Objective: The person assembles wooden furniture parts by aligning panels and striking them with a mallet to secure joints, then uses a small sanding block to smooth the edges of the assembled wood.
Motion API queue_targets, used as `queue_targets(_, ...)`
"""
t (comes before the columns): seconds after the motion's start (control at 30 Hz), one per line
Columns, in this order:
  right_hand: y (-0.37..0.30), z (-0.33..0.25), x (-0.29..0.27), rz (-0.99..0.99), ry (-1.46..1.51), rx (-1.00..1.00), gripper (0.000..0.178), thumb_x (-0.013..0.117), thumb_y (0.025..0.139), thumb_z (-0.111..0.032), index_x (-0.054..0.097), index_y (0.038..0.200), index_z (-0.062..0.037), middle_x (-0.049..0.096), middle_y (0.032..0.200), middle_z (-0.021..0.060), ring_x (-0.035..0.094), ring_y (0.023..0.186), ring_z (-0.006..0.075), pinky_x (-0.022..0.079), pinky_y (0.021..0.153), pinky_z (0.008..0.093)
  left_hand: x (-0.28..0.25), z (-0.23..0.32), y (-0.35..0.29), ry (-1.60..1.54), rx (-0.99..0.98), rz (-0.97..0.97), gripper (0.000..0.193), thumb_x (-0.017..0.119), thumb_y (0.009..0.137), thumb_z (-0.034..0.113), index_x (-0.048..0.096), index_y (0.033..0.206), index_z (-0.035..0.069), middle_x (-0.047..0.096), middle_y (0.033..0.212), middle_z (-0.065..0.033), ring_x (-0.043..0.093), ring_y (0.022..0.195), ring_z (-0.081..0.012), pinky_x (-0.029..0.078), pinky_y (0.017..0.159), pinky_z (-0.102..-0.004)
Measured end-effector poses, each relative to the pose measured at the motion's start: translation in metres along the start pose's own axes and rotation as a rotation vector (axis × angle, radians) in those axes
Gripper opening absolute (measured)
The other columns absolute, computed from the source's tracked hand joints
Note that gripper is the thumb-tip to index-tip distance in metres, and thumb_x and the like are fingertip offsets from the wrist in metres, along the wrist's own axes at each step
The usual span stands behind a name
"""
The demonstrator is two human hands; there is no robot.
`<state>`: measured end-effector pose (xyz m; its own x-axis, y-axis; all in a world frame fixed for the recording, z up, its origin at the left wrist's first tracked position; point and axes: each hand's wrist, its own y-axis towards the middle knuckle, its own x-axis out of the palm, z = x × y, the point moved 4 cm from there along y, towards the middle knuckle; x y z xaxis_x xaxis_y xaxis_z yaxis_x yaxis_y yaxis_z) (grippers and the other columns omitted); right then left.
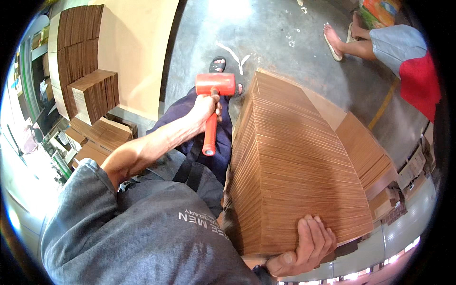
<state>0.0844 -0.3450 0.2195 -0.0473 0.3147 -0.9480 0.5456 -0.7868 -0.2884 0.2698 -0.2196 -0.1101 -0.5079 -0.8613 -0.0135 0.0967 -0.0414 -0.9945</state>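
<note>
My left hand (208, 107) is closed round the handle of a red rubber mallet (215, 84). The mallet's head is up beyond my fist, above my legs, and the handle end points back toward me. To my right rises a tall stack of brown cardboard sheets (304, 152), with their many edges showing in close lines. The mallet is apart from it. On the stack's near right end lies my right hand (304, 247), its fingers stretched and slightly bent against the cardboard, the thumb apart.
Another cardboard stack (365, 147) stands beyond the tall one. More brown stacks (78, 47) sit at the left by a large pale board (137, 52). At the upper right, another person's legs (356, 45) are on the grey concrete floor (266, 28).
</note>
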Motion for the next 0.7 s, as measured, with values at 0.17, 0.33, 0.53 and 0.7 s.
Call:
queue_targets(0.17, -0.002, 0.002, 0.000, -0.009, -0.023, -0.066, 0.064, 0.013, 0.100, -0.045, 0.063, 0.096, -0.0048, 0.066, 0.096, 0.0122, 0.063, 0.095, 0.0302, 0.040, 0.095, 0.0513, 0.010, -0.037, -0.005, 0.227, -0.118, -0.102, 0.006, 0.047, 0.094, 0.013, 0.046, 0.097, 0.008, 0.047, 0.068, -0.0016, 0.043, 0.046, -0.0097, 0.040, 0.041, -0.0284)
queue_targets(0.33, 0.000, 0.004, -0.001, -0.034, -0.011, -0.106, 0.061, 0.015, 0.100, -0.043, 0.063, 0.097, -0.0039, 0.066, 0.097, 0.0137, 0.063, 0.096, 0.0317, 0.041, 0.093, 0.0517, 0.012, -0.050, 0.002, 0.129, -0.096, -0.074, 0.004, 0.046, 0.093, 0.013, 0.045, 0.094, 0.009, 0.046, 0.067, -0.0007, 0.043, 0.048, -0.0110, 0.041, 0.042, -0.0294)
queue_targets(0.53, 0.002, 0.003, -0.002, -0.038, -0.001, -0.106, 0.060, 0.017, 0.099, -0.042, 0.063, 0.098, -0.0028, 0.066, 0.096, 0.0151, 0.062, 0.096, 0.0329, 0.041, 0.091, 0.0514, 0.004, -0.044, 0.008, 0.055, -0.026, 0.045, 0.005, 0.046, 0.093, 0.013, 0.044, 0.090, 0.009, 0.044, 0.065, -0.0004, 0.044, 0.047, -0.0118, 0.042, 0.042, -0.0308)
queue_targets(0.7, 0.000, 0.002, -0.003, -0.070, -0.010, -0.107, 0.061, 0.018, 0.099, -0.043, 0.063, 0.099, -0.0024, 0.065, 0.097, 0.0155, 0.062, 0.096, 0.0329, 0.040, 0.092, 0.0517, 0.020, -0.048, -0.005, 0.137, -0.108, -0.064, 0.003, 0.048, 0.092, 0.011, 0.046, 0.094, 0.009, 0.046, 0.065, -0.0009, 0.045, 0.046, -0.0112, 0.042, 0.041, -0.0304)
